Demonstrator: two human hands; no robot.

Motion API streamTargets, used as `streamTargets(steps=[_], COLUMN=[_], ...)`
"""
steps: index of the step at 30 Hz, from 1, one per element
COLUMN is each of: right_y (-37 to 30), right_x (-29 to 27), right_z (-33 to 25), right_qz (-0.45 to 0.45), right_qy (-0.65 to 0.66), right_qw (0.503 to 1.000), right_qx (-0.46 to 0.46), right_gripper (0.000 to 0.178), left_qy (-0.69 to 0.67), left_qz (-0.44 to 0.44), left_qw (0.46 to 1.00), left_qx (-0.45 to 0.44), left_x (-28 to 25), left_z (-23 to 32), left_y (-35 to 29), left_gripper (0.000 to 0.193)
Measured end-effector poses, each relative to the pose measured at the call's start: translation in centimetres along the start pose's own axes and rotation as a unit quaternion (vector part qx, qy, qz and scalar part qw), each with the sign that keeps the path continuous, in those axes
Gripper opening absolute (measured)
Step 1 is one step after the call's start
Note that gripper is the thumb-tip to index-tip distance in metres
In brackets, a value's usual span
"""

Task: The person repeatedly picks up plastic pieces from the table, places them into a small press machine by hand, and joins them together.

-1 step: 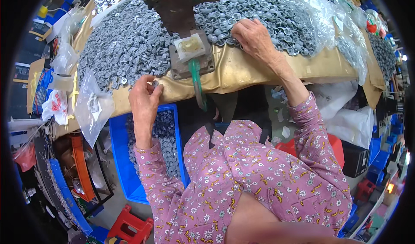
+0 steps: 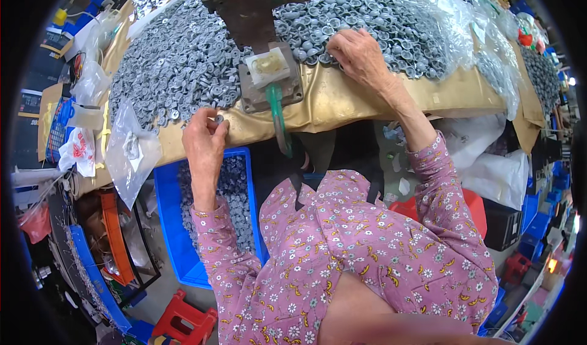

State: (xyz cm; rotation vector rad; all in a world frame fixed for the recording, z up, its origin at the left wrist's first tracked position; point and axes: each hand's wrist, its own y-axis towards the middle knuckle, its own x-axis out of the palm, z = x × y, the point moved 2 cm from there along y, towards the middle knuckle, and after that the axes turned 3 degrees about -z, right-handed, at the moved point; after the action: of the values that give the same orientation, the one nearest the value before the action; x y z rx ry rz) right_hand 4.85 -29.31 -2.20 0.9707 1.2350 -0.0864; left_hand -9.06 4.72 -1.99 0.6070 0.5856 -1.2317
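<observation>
At the table's front edge, my left hand [image 2: 204, 138] pinches a small round grey part [image 2: 218, 119] between thumb and fingers. Beside it spreads a heap of small grey disc-like parts [image 2: 177, 64]. My right hand [image 2: 361, 55] is closed, its curled fingers at the near edge of a second heap, of grey cup-shaped parts [image 2: 379, 18]. Whatever those fingers hold, if anything, is hidden. Between the hands stands a dark metal press [image 2: 251, 21] on a bolted base plate [image 2: 292, 91]. A pale block [image 2: 270, 67] sits on that plate, and a green handle-like bar [image 2: 278, 116] curves down in front.
A blue bin [image 2: 171, 247] holding grey parts stands below my left forearm. Clear plastic sheeting [image 2: 443, 15] lies along the right heap, and a plastic bag [image 2: 131, 155] hangs at the table's left edge. A red stool [image 2: 183, 317] is on the floor.
</observation>
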Motion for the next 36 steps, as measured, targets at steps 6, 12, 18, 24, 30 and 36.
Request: streamTargets(steps=[6,12,18,24,30,36], right_y=[-0.8,0.5,0.2,-2.2,-3.4,-3.5], right_x=[0.1,0.1,-2.0,-0.8,-1.6,-0.5], right_z=[-1.2,-0.7,-1.2,-5.0,-6.7,-5.0], right_qz=[0.011,0.002,0.058,0.066,0.032,0.033], right_qy=[0.006,0.032,0.159,0.281,0.247,0.246], right_qw=[1.000,0.999,0.978,0.945,0.943,0.951], right_qx=[0.005,0.018,0.122,0.154,0.218,0.183], right_gripper=[0.006,0.009,0.009,0.007,0.005,0.007], left_qy=[-0.046,-0.026,-0.002,-0.020,0.037,0.096], left_qz=[0.038,0.053,0.063,0.057,0.101,0.164], left_qw=[0.997,0.997,0.991,0.998,0.992,0.980], left_qx=[0.048,0.055,0.114,0.019,0.066,0.061], left_x=[1.4,1.1,1.6,1.3,0.5,0.9], left_z=[-1.6,-1.5,-1.6,-1.9,-0.4,-2.1], left_y=[0.5,1.5,1.7,0.3,-0.3,0.1], left_gripper=[0.015,0.012,0.014,0.015,0.014,0.023])
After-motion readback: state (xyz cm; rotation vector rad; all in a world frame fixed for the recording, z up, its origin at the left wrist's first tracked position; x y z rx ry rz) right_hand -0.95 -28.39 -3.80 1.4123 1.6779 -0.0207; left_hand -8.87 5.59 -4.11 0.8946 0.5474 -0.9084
